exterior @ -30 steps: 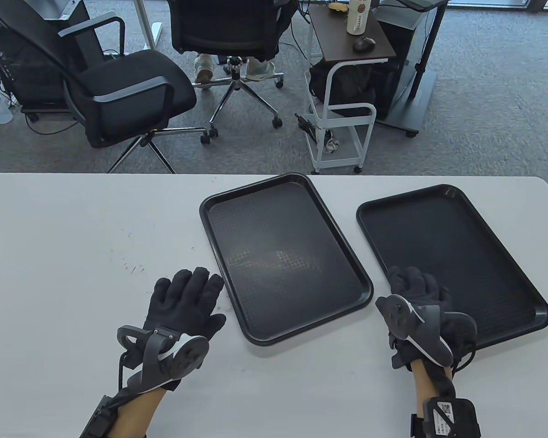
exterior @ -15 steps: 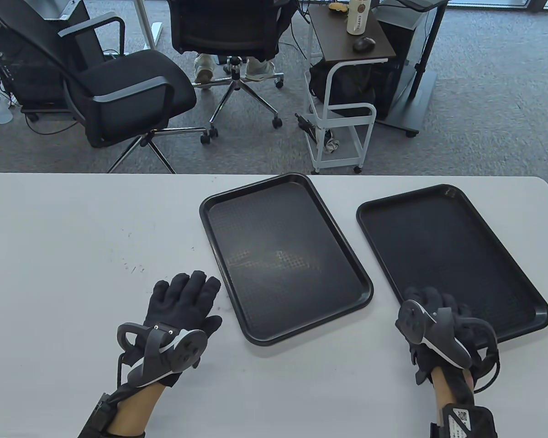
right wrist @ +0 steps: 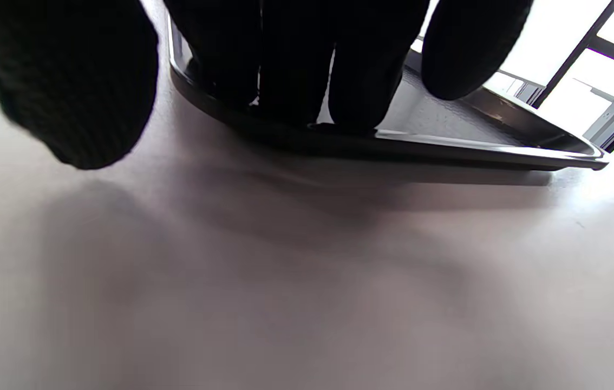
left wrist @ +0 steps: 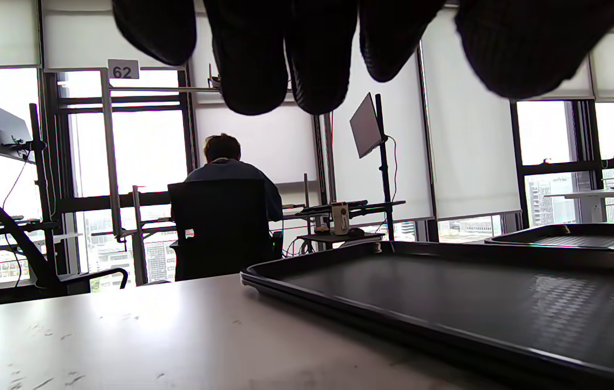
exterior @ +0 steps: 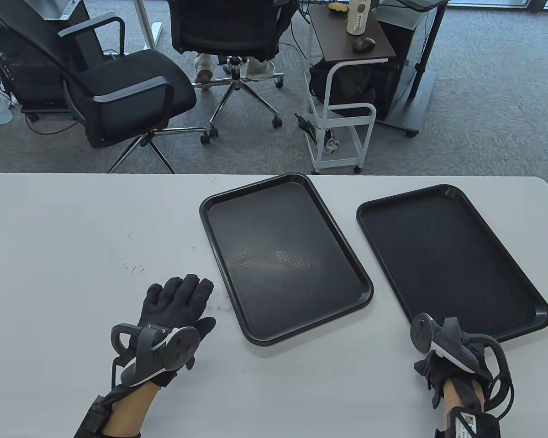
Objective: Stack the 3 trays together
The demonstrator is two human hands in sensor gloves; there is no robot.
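Note:
Two black trays show on the white table (exterior: 73, 237). The middle tray (exterior: 283, 255) lies left of the right tray (exterior: 452, 255). In the left wrist view the middle tray (left wrist: 448, 303) shows a doubled rim line, and the right tray (left wrist: 583, 238) lies behind it. My left hand (exterior: 182, 296) rests flat and open on the table, just left of the middle tray. My right hand (exterior: 443, 340) is at the right tray's near edge. In the right wrist view its fingers (right wrist: 296, 65) touch the near rim of that tray (right wrist: 475, 141), and the thumb hangs apart over the table.
Beyond the table's far edge stand office chairs (exterior: 118, 91) and a small cart (exterior: 347, 50) with a bottle and a mouse. The left part of the table holds only small specks.
My right hand has slid back from inside the right tray to its near edge. My left hand has drawn back slightly toward me. The trays have not moved.

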